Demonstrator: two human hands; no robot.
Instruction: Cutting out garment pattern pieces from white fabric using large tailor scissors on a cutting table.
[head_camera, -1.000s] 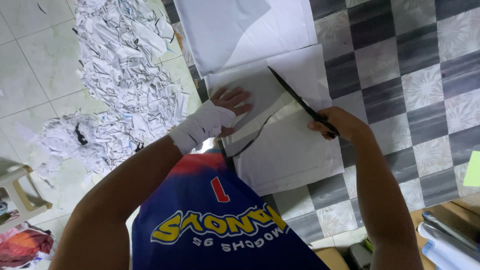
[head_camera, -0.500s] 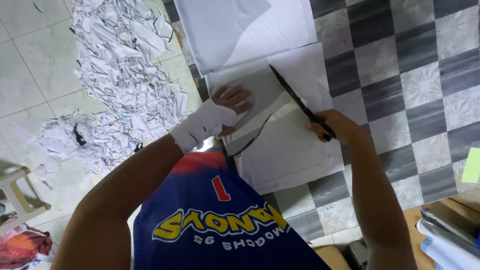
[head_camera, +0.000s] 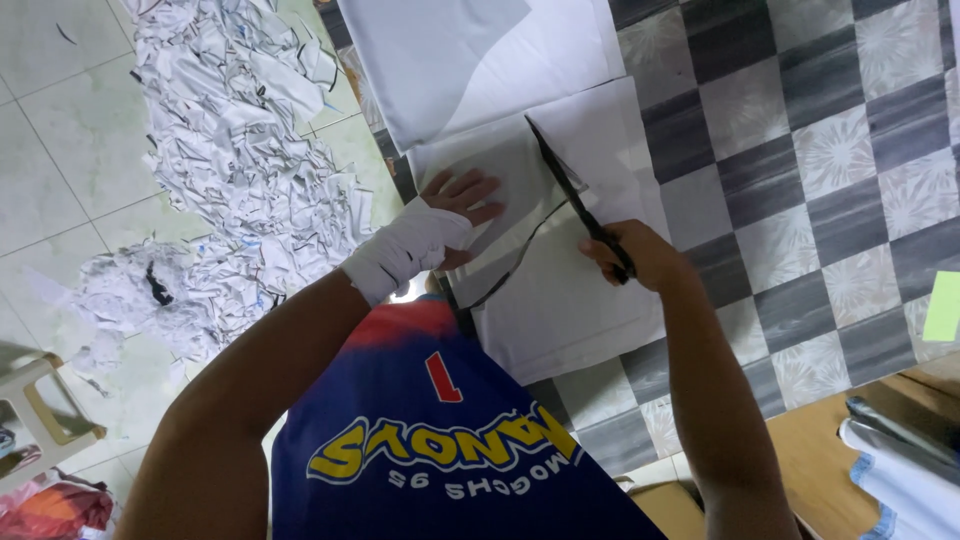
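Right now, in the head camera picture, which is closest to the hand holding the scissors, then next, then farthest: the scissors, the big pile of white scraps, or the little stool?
Measured from the right hand:
1. Scissors: in its grip, blades pointing up over the white cloth.
2. Pile of scraps: on the floor, far side of the wrapped left hand.
3. Stool: at the picture's lower left edge.
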